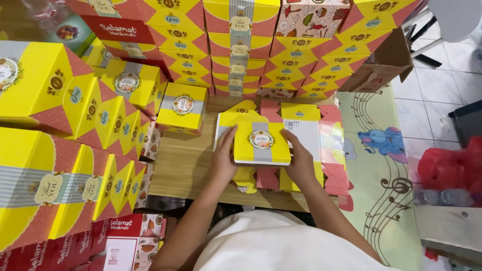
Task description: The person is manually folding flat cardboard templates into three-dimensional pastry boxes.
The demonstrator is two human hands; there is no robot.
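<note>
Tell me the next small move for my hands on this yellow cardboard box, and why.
Probably press the side walls upright: the left hand and right hand flank the half-folded yellow cardboard box, whose red and yellow flaps are spread flat on the wooden table.

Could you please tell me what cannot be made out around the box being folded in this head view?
- Yellow box: its inside, hidden by its closed top.
- Left hand and right hand: fingertips tucked behind the box's sides.
- Flat cartons: how many, since they overlap.
- Red bag: cut by the right edge.
</note>
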